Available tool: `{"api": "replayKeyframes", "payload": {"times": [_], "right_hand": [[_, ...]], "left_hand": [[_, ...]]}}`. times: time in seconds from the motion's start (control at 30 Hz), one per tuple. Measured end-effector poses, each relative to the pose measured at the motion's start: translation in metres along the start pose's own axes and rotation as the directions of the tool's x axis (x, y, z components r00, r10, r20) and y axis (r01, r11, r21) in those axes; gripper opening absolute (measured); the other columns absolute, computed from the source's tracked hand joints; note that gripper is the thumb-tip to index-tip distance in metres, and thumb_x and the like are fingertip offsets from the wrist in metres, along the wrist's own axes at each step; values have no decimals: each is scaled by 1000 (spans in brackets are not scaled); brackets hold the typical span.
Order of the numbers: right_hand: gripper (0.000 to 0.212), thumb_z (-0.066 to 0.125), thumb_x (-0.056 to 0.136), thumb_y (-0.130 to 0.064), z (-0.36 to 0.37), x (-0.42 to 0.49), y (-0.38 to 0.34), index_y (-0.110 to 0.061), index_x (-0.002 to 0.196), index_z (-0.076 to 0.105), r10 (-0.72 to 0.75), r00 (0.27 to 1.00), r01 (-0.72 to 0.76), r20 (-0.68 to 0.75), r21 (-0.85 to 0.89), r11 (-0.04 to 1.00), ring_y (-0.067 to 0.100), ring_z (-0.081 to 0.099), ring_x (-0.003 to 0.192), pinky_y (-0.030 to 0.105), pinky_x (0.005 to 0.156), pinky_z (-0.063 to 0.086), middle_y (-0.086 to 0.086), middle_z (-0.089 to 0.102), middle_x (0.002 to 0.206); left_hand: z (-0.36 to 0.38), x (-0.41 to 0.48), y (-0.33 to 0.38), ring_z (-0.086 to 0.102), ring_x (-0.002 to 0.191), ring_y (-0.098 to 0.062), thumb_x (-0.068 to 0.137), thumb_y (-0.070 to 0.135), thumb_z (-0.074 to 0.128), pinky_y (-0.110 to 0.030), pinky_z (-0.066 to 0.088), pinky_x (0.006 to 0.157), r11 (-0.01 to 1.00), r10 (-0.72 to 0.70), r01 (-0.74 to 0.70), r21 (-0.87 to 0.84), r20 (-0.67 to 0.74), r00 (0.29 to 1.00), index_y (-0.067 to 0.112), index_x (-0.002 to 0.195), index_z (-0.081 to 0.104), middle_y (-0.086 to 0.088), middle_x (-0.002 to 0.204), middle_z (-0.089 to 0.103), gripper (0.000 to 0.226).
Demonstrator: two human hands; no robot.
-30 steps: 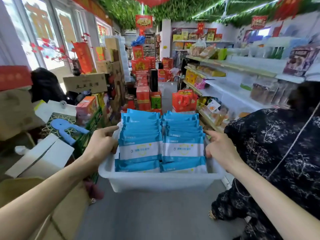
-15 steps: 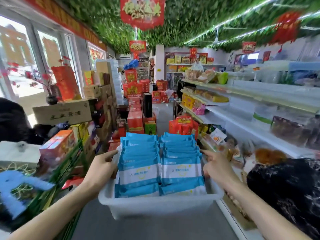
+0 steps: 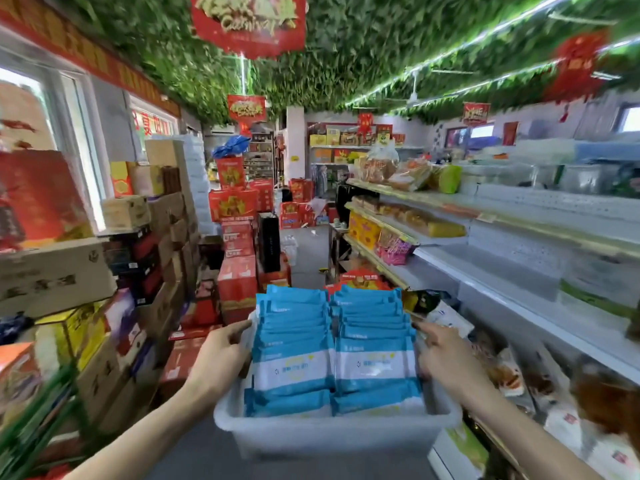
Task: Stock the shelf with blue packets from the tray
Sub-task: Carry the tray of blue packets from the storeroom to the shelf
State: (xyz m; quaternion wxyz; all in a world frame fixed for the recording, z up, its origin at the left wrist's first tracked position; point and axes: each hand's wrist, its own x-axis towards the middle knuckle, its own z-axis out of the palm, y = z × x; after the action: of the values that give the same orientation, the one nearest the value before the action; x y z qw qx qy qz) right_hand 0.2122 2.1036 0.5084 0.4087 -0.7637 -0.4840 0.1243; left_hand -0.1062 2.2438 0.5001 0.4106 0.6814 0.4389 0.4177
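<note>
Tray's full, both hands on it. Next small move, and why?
Probably turn right and rest the tray on the white shelf. The left hand and right hand each grip a side of it, so neither is free to lift the blue packets, which fill it in two rows; that stretch of shelf looks bare.

At six o'clock the packets (image 3: pixel 294 341) are sky blue, the front ones crossed by a broad white band with a faint yellow mark, and the tray (image 3: pixel 332 438) round them is milky white. From eleven to two o'clock the ceiling (image 3: pixel 363 57) is a dense green leaf pattern, with a red and gold sign (image 3: pixel 247 22) at twelve. The stacked boxes (image 3: pixel 233 206) at ten are red with gold print, the cartons (image 3: pixel 52 275) at nine plain brown, and the shelf (image 3: pixel 519 296) at three white
</note>
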Motion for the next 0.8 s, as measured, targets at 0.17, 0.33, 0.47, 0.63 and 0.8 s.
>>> {"api": "replayKeyframes", "payload": {"times": [0.17,0.33,0.47,0.63,0.8], "right_hand": [[74,57,73,-3,4,135,37,-28,143,57,141,989,-141,-47,8,990,21,68,100,39,76,59,3,71,117],[80,56,67,-5,7,268,95,-28,143,58,157,984,-158,-84,-5,987,23,68,95,28,68,49,7,75,111],[77,59,67,-4,13,368,148,-29,140,59,176,981,-175,-77,22,984,22,67,103,45,83,60,2,72,117],[62,58,71,-4,14,491,191,-29,126,66,149,988,-148,-39,24,989,15,69,92,38,74,61,-5,74,107],[79,57,64,0,33,605,221,-26,138,60,140,990,-140,5,10,990,17,69,91,43,72,62,-4,71,102]], "left_hand": [[63,152,-9,69,66,1,102,14,63,-21,52,59,999,32,-30,-25,62,998,42,114,64,8,97,80,30],[141,286,-37,63,60,-7,97,11,62,-39,56,65,1000,20,-20,-7,113,993,36,127,61,1,78,78,39],[202,380,-66,58,60,-8,97,27,66,-31,48,61,1000,-18,18,1,126,992,20,139,64,-1,79,79,43],[265,475,-64,57,54,-5,103,13,60,-25,47,53,998,-53,58,-37,128,990,27,135,60,4,70,75,35],[298,576,-86,70,63,-16,99,7,60,-36,58,59,992,-128,126,26,107,986,17,146,57,-4,83,79,48]]}}
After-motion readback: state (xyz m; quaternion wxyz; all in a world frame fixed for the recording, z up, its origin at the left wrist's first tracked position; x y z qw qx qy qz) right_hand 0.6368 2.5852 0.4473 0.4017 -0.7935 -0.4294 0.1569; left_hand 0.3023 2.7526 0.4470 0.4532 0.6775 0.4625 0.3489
